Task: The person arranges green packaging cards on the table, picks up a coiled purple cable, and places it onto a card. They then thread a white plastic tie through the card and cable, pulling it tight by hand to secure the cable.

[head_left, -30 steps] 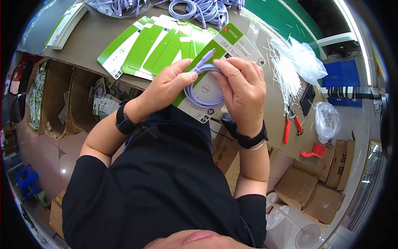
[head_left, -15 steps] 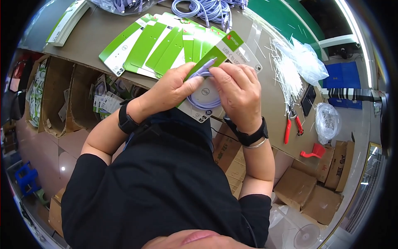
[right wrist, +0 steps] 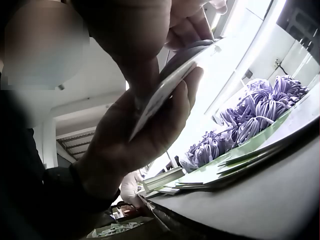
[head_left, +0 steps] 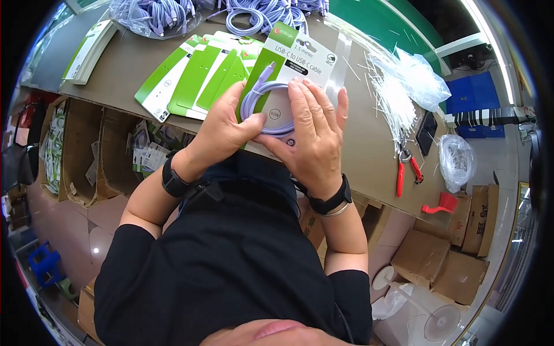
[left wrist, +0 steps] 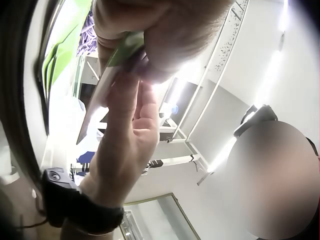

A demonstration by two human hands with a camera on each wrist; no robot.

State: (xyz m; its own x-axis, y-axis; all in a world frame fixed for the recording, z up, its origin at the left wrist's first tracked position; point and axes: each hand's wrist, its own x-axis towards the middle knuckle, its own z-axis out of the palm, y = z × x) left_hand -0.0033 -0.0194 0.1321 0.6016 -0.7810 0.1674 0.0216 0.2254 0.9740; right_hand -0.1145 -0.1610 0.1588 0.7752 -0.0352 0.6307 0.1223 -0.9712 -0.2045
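Note:
A green and white packaging card (head_left: pixel 309 60) printed "USB-C to USB-C cable" is held up over the table's front edge. A lilac USB-C cable (head_left: pixel 249 105), coiled and tied, lies on its face with one plug pointing up. My left hand (head_left: pixel 226 124) grips the card's left side, thumb over the coil in front. In the right wrist view its fingers (right wrist: pixel 172 117) support the card from behind. My right hand (head_left: pixel 314 138) lies with straight fingers over the coil's right part, thumb along its lower edge.
Several green and white cards (head_left: pixel 193 75) lie fanned behind the left hand, beside a card stack (head_left: pixel 89 52). Piles of lilac cables (head_left: pixel 259 17) sit at the back. White ties (head_left: pixel 395 104), red-handled cutters (head_left: pixel 401 176) and a phone (head_left: pixel 426 134) are on the right.
The card has turned more upright and moved left, showing its print. My right hand has gone from pinching near the coil's top to lying with straight fingers across it. The left hand keeps its hold.

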